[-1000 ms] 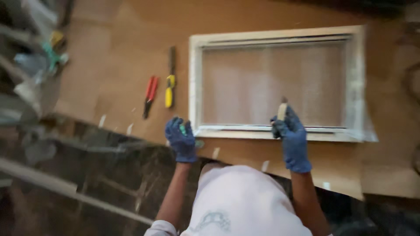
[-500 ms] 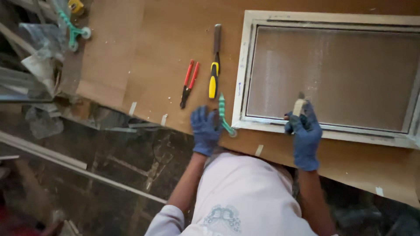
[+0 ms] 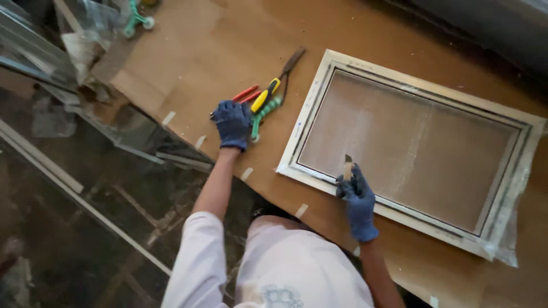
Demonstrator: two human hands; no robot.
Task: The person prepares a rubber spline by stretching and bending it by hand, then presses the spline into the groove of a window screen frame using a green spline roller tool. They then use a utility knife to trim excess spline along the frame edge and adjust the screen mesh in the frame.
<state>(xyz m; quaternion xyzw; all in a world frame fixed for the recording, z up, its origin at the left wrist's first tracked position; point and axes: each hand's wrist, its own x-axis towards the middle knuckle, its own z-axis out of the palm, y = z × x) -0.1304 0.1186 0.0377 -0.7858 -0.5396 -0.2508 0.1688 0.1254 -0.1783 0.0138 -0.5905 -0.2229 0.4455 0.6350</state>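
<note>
A white window frame (image 3: 399, 77) with a dusty glass pane (image 3: 411, 142) lies flat on a cardboard-covered table (image 3: 188, 51). My right hand (image 3: 358, 199), in a blue glove, holds a small scraper (image 3: 347, 165) upright against the frame's near rail. My left hand (image 3: 231, 122), also gloved, lies over the head end of red-handled pliers (image 3: 245, 94); whether it grips them is unclear. Right beside it are a yellow-handled tool (image 3: 265, 97), a green ribbed tool (image 3: 264, 113) and a dark-handled tool (image 3: 292, 60).
Glass sheets (image 3: 34, 51) lean at the left. A green suction lifter (image 3: 136, 17) sits at the table's far left corner. Tape strips (image 3: 246, 174) hang along the near table edge. Loose plastic film (image 3: 508, 245) trails from the frame's right corner. Dark floor lies below.
My left hand has moved from the table edge up onto the red pliers. My right hand stays at the frame's near rail with the scraper. The view has swung round.
</note>
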